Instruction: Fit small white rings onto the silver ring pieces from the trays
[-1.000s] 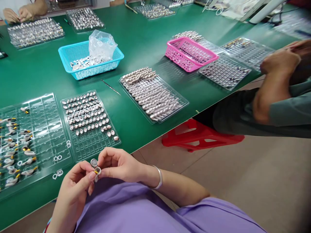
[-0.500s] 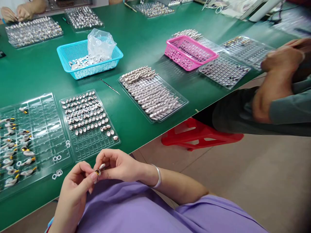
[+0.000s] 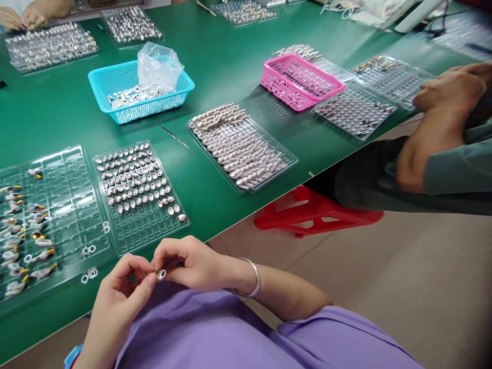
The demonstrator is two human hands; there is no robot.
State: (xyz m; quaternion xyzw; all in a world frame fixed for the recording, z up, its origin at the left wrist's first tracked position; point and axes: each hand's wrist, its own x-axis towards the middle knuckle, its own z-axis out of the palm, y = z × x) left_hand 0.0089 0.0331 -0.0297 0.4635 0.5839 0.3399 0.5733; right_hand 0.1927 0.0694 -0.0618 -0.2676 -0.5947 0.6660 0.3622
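Note:
My left hand point(image 3: 121, 289) and my right hand point(image 3: 198, 264) meet just in front of the table edge, over the purple clothing. Their fingertips pinch a small white oval part point(image 3: 161, 275) with a dark opening. A bit of yellow shows between the fingertips; the rest is covered. Nearest my left hand lies a large clear tray point(image 3: 73, 200) holding small white, black and yellow bird-like pieces point(image 3: 43, 255). White rings point(image 3: 89, 250) lie on it and by its edge. Beside it, a smaller clear tray point(image 3: 142, 233) carries rows of white oval pieces point(image 3: 136, 177) with dark openings.
Tweezers point(image 3: 172, 135) lie behind the trays. Further back stand a blue basket point(image 3: 142, 110) with white pieces and a plastic bag, and a pink basket point(image 3: 284, 89). A tray of pale elongated pieces point(image 3: 246, 148) lies ahead. A co-worker's arm point(image 3: 434, 123) is at right, near a red stool point(image 3: 319, 215).
The white oval part has turned between my fingertips, so its dark opening now faces up toward the camera. My hands stay in nearly the same place.

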